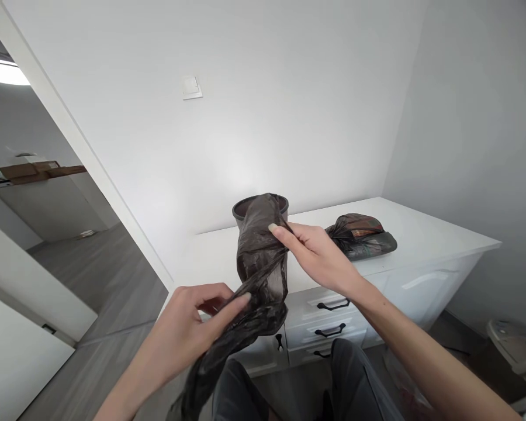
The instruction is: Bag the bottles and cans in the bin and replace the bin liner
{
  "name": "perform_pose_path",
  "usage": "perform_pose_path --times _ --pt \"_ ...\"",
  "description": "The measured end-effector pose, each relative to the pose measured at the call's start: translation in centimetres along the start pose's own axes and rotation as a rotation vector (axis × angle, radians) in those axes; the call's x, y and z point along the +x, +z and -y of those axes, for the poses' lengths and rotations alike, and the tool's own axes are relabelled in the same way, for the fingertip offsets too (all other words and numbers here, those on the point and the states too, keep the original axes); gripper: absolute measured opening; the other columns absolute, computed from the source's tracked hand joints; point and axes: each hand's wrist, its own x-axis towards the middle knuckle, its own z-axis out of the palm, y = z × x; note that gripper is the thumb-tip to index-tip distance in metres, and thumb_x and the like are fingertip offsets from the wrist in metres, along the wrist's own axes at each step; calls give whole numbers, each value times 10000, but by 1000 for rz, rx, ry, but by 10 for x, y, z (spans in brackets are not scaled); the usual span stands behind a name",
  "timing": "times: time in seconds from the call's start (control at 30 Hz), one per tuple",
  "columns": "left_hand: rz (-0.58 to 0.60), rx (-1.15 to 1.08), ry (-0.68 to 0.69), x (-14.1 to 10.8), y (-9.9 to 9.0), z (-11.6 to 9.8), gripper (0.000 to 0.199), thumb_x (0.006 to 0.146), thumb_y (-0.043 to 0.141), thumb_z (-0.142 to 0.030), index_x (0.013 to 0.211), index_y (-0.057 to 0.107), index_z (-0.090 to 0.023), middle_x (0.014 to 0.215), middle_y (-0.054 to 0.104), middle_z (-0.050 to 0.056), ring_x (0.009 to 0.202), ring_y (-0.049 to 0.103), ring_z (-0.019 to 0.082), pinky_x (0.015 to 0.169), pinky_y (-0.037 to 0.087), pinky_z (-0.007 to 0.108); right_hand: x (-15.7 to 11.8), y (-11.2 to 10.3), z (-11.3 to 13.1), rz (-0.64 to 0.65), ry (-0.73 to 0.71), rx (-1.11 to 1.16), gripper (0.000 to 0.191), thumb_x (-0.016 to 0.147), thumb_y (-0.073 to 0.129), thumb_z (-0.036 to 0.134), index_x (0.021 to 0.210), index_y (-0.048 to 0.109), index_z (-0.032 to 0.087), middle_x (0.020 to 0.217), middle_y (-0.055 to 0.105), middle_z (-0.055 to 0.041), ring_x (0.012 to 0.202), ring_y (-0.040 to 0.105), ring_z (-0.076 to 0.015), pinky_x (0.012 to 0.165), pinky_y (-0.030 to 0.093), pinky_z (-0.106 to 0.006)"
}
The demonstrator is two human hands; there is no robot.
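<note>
A thin black plastic bag [259, 245] hangs bunched and partly twisted between my two hands, its tail trailing down to the lower left. My right hand [318, 251] pinches the bag's upper right side between thumb and fingers. Lower down, my left hand [201, 321] is closed on a gathered fold of the same bag, thumb on top. Behind the bag, a round bin [241, 209] with a dark rim stands on the white cabinet top [214, 251]; the bag covers much of its front. Right of my right hand lies a filled, knotted black bag [363, 237].
Below the top, the white cabinet has drawers with black handles [333, 305]. A wall switch [191, 88] is above. To the left are a doorway and grey floor [83, 269]. A pale stool-like object [515, 345] stands at the lower right. My knees are below.
</note>
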Motion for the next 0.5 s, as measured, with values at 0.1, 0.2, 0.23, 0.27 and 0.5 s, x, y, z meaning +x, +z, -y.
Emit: perform_pose_path --times 0.1,0.2,0.23,0.27,0.5 --pt "-58 -65 -62 -5 -8 9 434 981 579 -565 744 690 -218 698 667 1 623 567 142 561 428 227 -4 -12 -9 0 27 -62 535 947 576 667 660 570 216 653 560 11 676 526 -169 645 454 -287" --pt "-135 -98 -107 -9 -12 9 445 985 553 -592 769 672 -221 726 666 12 651 576 153 570 426 233 -13 -11 -11 -88 31 -49 388 930 659 601 836 652 224 768 660 -7 741 625 -193 710 517 -317" --pt "-178 -85 -121 -9 -12 7 461 983 544 -604 751 643 -219 698 632 6 632 543 148 553 403 232 -17 -9 -9 -159 -3 -57 342 924 688 568 902 657 229 814 678 -17 764 643 -196 732 531 -327" --pt "-223 -65 -129 -9 -12 5 479 981 535 -617 729 607 -216 662 584 -4 607 499 140 534 375 231 -22 -5 -6 -229 -57 -79 306 921 709 532 950 652 233 849 686 -27 785 653 -198 751 541 -338" --pt "-337 4 -53 -10 -10 -9 407 988 509 -572 782 547 -223 550 493 -51 541 387 119 515 321 219 -33 18 14 265 -717 -478 268 1010 632 352 1247 610 230 1202 701 -103 1214 613 -241 1064 489 -431"
